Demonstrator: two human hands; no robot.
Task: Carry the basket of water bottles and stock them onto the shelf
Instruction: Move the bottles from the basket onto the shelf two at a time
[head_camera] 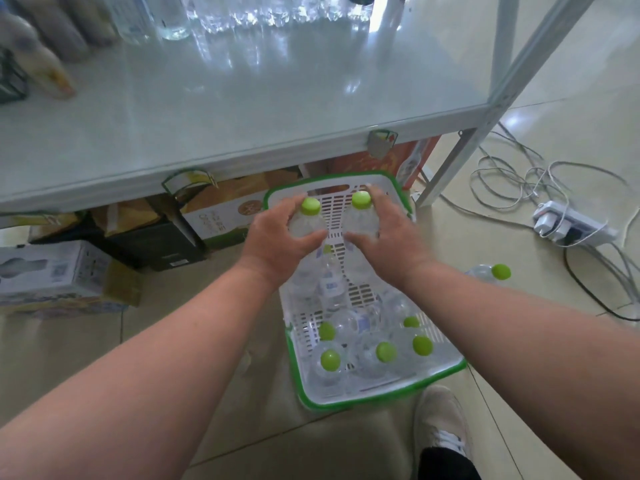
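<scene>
White plastic with a green rim, the basket point(377, 393) sits on the tiled floor point(214, 427) in the lower middle of the frame, its far end tucked just under the front edge of the shelf point(242, 109). Both hands reach into its far half. The left hand point(277, 237) is wrapped round the shoulder of a clear bottle with a green cap point(310, 206), thumb across the front. The right hand point(388, 233) grips a second bottle point(361, 211) the same way, just beside the first; the two caps stand upright and close together, near the basket's far handle. In the near half of the basket more bottles stand or lean, five green caps point(330, 360) showing in a cluster, with at least one labelled bottle point(330, 285) lying on its side in the middle.

At the right edge of the frame another bottle point(491, 273) lies on the floor, apart from the basket. Beyond it, upper right, a power strip point(568, 225) rests among tangled cables point(512, 181). Along the back of the shelf, at the top of the frame, a row of clear bottles point(242, 12) stands. Cardboard boxes point(221, 216) sit under the shelf at centre left. A light shoe point(441, 427) shows at the bottom right, just beside the basket's near corner.
</scene>
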